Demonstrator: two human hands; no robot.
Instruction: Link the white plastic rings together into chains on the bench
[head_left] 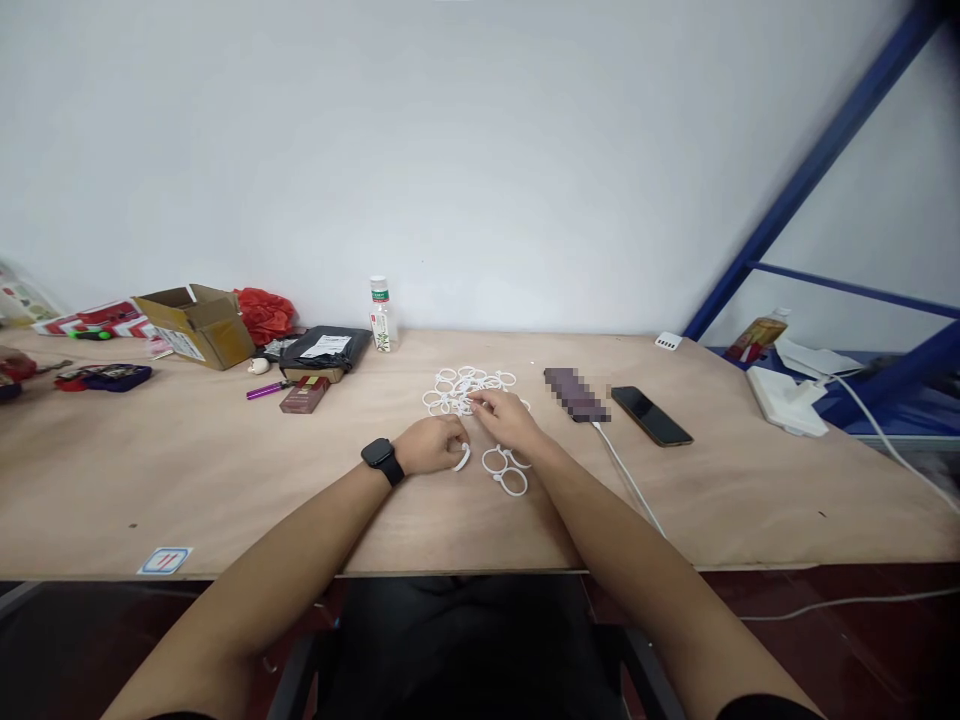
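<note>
My left hand [435, 444], with a black watch on the wrist, is closed round a white plastic ring [463, 458] that stands on edge below its fingers. Ahead of both hands lies a loose pile of thin white rings [448, 376], each with a small knob. At the pile's near side my right hand [504, 412] pinches a white ring between thumb and fingers; the fingertips partly hide it. Several more white rings [514, 482] lie apart, close to my right wrist, which covers some of them.
To the right are a blurred-out phone [576, 394] on a white cable, a black phone [651, 415] and a power strip [787, 400]. A bottle [381, 318] stands by the wall. Leftward are a brown box [304, 394], a black parcel [327, 346] and an open carton [196, 325].
</note>
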